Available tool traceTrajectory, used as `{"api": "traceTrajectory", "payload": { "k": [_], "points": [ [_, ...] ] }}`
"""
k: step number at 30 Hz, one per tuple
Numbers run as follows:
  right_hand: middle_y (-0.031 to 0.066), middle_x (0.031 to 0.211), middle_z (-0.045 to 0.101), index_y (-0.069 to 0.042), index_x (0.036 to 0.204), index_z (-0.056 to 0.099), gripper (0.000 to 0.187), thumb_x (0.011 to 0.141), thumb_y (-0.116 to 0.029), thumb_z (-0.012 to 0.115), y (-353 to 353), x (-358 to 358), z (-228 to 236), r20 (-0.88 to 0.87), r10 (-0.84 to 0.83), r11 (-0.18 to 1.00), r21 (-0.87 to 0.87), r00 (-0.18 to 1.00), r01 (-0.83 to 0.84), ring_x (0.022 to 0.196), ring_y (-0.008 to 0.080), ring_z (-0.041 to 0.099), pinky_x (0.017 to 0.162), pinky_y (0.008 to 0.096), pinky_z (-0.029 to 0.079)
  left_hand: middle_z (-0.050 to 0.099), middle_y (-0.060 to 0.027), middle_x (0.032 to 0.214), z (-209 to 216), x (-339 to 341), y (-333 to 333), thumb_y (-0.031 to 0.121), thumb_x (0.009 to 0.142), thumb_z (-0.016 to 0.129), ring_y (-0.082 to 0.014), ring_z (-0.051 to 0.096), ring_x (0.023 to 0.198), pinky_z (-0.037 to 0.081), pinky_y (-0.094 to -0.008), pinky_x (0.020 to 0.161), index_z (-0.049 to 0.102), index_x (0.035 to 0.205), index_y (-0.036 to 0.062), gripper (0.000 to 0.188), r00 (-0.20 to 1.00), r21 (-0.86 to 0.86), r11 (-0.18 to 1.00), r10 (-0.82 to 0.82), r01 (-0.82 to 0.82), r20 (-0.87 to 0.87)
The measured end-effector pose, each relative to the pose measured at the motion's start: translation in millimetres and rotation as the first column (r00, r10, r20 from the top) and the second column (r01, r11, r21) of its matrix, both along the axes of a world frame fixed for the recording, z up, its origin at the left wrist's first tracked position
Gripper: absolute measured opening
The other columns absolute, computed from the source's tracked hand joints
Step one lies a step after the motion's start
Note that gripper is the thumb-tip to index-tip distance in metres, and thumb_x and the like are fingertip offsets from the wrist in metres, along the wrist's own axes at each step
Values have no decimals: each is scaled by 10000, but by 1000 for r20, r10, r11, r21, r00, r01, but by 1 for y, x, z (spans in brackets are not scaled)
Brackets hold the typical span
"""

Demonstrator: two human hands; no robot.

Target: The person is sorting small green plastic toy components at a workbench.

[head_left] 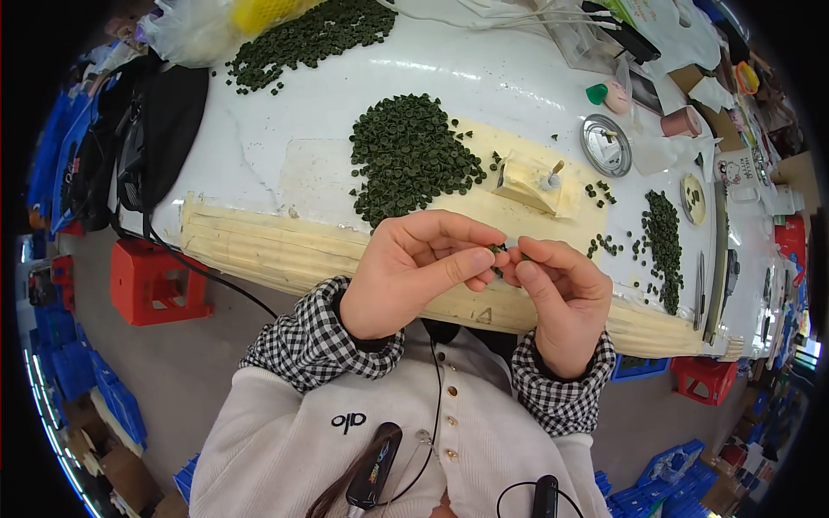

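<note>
Close together above the table's front edge, my two hands are pinched at the fingertips. My left hand has thumb and forefinger closed on a small dark green piece. My right hand is closed too, its fingertips beside that piece; what they hold is mostly hidden. Just beyond them lies a large pile of small dark green cup-shaped pieces. Right of the pile, a cream block fixture with a small upright post stands on a yellowish sheet.
A second green pile lies far left, a narrower one at right. A round metal dish, tweezers and a pink spool are on the right. A black bag and cable occupy the left; red stools stand below.
</note>
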State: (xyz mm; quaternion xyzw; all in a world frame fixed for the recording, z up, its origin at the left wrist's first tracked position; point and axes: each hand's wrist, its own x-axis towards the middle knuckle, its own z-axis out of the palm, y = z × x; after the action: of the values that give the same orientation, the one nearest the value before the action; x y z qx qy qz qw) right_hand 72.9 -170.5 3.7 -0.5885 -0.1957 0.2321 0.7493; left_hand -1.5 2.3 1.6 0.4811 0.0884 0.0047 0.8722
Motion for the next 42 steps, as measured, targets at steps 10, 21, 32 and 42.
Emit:
{"api": "traceTrajectory", "payload": {
  "k": [10, 21, 32, 42],
  "points": [
    [149, 1007, 656, 55, 1060, 642, 214, 853, 91, 596, 3, 1, -6, -2, 7, 996, 88, 1000, -6, 906, 190, 654, 813, 286, 534, 668, -75, 934, -4, 0, -1, 32, 891, 619, -97, 613, 811, 512, -237, 757, 616, 1083, -32, 203, 998, 37, 999, 31, -33, 49],
    [114, 985, 634, 49, 984, 640, 158, 834, 94, 619, 5, 0, -9, -47, 2, 992, 127, 999, 4, 872, 157, 624, 779, 248, 510, 662, -68, 927, -5, 0, -4, 51, 901, 613, -93, 606, 791, 505, -223, 743, 620, 1074, -32, 192, 998, 5, 1000, 22, -23, 57],
    [119, 963, 621, 30, 926, 657, 181, 770, 122, 666, 11, -5, -7, 248, -94, 995, -2, 964, 97, 870, 166, 607, 762, 260, 499, 647, -31, 863, -11, 1, -8, 82, 903, 628, -67, 580, 760, 487, -201, 705, 633, 1014, -19, 150, 999, -84, 996, 16, -13, 36],
    [150, 1001, 646, 22, 990, 682, 248, 754, 99, 695, 13, -9, -6, 644, -102, 972, -99, 758, 214, 873, 207, 646, 758, 270, 518, 617, -27, 876, -7, 0, -8, 152, 959, 553, -86, 547, 751, 465, -219, 711, 609, 1023, 14, 162, 996, -311, 950, -58, 35, -65]
  ]
}}
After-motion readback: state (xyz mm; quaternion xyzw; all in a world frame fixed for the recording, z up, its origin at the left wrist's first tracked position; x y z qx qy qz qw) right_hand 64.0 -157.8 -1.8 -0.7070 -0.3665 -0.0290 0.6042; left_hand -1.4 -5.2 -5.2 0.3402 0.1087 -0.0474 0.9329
